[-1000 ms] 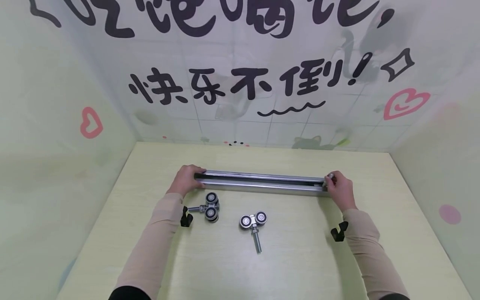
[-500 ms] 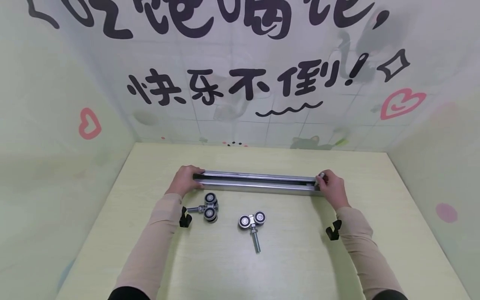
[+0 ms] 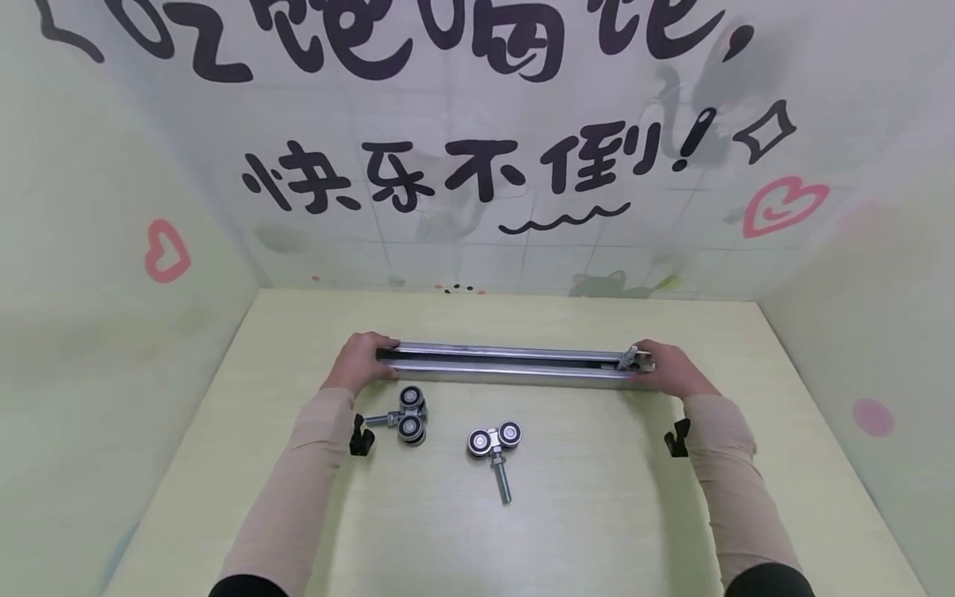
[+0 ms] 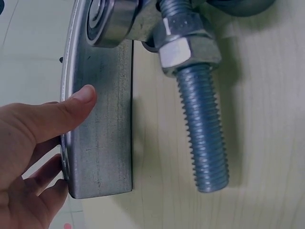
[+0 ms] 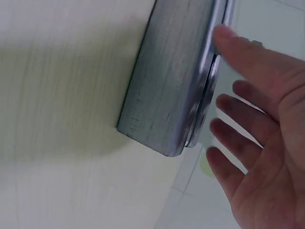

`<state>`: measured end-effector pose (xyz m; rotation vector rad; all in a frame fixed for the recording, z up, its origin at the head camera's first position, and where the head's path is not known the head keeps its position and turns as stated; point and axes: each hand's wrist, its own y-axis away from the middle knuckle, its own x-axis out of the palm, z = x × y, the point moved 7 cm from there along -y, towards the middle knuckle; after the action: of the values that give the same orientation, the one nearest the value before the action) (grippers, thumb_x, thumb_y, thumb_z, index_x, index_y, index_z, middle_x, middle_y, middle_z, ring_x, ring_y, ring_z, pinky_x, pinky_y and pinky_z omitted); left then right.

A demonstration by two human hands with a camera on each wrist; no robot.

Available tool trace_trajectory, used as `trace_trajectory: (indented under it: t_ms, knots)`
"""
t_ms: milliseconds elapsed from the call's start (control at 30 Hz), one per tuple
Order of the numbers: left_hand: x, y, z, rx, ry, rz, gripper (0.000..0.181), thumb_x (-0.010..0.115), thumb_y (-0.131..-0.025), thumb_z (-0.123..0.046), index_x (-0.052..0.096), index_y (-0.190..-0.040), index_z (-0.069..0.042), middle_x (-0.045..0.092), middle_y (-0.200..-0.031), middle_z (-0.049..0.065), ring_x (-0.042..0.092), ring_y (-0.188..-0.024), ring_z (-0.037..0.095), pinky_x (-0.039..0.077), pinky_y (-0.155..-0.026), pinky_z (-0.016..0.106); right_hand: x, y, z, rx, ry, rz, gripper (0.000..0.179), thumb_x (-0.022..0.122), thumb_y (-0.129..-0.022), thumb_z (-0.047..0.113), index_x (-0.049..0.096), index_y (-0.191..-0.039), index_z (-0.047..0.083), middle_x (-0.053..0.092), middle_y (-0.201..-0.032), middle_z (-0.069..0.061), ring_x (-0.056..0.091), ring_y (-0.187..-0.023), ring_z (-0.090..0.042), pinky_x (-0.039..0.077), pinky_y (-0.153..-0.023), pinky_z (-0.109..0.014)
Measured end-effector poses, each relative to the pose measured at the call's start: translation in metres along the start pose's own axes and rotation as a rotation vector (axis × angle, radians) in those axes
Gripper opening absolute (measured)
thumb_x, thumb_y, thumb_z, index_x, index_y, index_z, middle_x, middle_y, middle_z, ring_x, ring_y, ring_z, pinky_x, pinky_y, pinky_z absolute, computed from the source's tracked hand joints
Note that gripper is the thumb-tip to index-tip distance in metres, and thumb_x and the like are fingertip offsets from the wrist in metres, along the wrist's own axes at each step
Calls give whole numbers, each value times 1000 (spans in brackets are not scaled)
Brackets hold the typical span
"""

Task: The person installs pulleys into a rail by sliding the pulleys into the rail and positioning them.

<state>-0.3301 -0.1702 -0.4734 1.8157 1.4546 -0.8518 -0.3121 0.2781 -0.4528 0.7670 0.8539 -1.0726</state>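
A silver metal rail point(image 3: 507, 371) with a slot along its top lies across the table. My left hand point(image 3: 356, 361) grips its left end, thumb point(image 4: 83, 98) on the near face and fingertips behind the far edge. At the right end, my right hand point(image 3: 667, 367) spans the rail; its thumb point(image 5: 228, 36) is at the slot edge and the other fingers are spread and loosely bent beside it. A threaded bolt point(image 3: 629, 356) sticks up from the slot there; its lower part is hidden in the rail. A roller trolley point(image 3: 410, 414) with a bolt lies near my left wrist.
A second roller trolley point(image 3: 495, 439) lies on the pale wooden table point(image 3: 582, 506) in front of the rail, its bolt pointing toward me. A printed wall point(image 3: 448, 249) closes off the back, with side walls left and right.
My right hand has slid the bolt left along the slot, then let go of it and opened around the rail's right end. My left hand keeps its grip; the view has shifted slightly.
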Motion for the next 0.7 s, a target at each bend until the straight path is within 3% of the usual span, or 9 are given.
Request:
trace_trajectory:
  t_ms: [100, 233, 467, 567, 700]
  knots:
    - [2, 0, 0, 1, 0, 2, 58, 79, -62, -7, 59, -116, -1, 55, -120, 23, 46, -113, 41, 32, -100, 51, 2, -5, -1, 15, 86, 47, 56, 74, -72, 23, 54, -113, -9, 59, -106, -26, 55, -97, -40, 44, -85, -50]
    - [2, 0, -2, 0, -11, 13, 58, 79, -62, -8, 59, -117, -1, 55, -121, 23, 45, -114, 42, 32, -100, 52, 6, -12, -5, 52, 84, 73, 46, 76, -69, 24, 62, -101, -5, 64, -95, -20, 56, -82, -30, 46, -77, -45]
    - [0, -1, -9, 30, -95, 38, 58, 79, -63, -9, 58, -116, 1, 57, -118, 23, 49, -110, 41, 36, -96, 52, 7, -18, -16, 137, 6, 55, 44, 79, -66, 21, 66, -102, -1, 61, -106, -25, 54, -93, -35, 44, -83, -46]
    - [0, -4, -16, 29, -158, 88, 56, 78, -64, -9, 57, -115, 3, 58, -113, 23, 53, -103, 39, 42, -91, 50, 7, -19, -16, 152, -5, 57, 45, 79, -65, 19, 65, -103, -2, 61, -108, -24, 53, -95, -35, 43, -85, -46]
    - [0, -6, -33, -14, -288, 212, 56, 77, -67, -13, 53, -115, 5, 56, -112, 23, 49, -104, 39, 45, -85, 50, 8, -21, -17, 163, -28, 61, 43, 80, -63, 17, 67, -100, -1, 59, -114, -23, 52, -104, -38, 40, -93, -47]
